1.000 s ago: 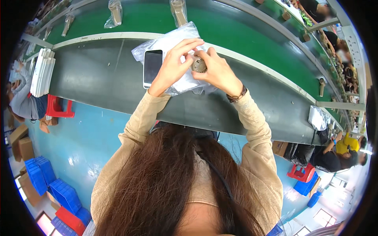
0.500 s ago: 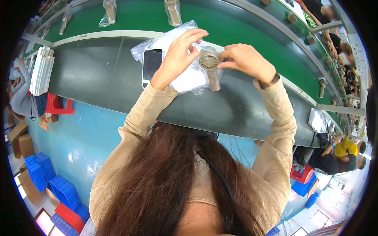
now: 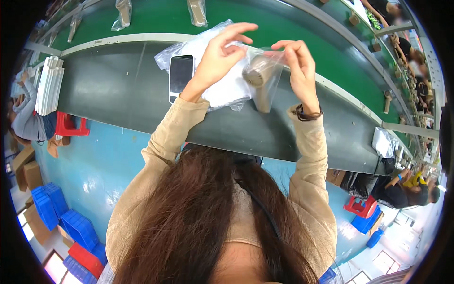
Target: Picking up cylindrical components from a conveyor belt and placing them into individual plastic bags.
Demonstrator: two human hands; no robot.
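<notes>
A beige-brown handheld fan (image 3: pixel 255 78), slightly blurred, is inside a clear plastic bag (image 3: pixel 273 85) on the dark bench in front of me. The fan's round grille tilts toward me, and its handle points down toward the near edge. My right hand (image 3: pixel 301 66) pinches the bag's upper edge between thumb and fingers. To the left, my left hand (image 3: pixel 221 56) hovers with fingers stretched out and thumb apart, close to the bag's mouth. Under it lies a pile of flat clear bags (image 3: pixel 227 87). A white-edged phone (image 3: pixel 181 78) with a dark screen lies at the pile's left.
Beyond the bench (image 3: pixel 109 80) runs a green conveyor belt (image 3: pixel 161 21) carrying bagged fans (image 3: pixel 197 13). White folded pieces (image 3: pixel 50 85) stand at the bench's left end. A clear plastic bundle (image 3: pixel 384 142) sits at the right end. Other people work on both sides.
My right hand has gone from beside the fan's head to the bag's edge, lifting the film. The fan has tilted and now shows through the bag. My left hand has risen slightly.
</notes>
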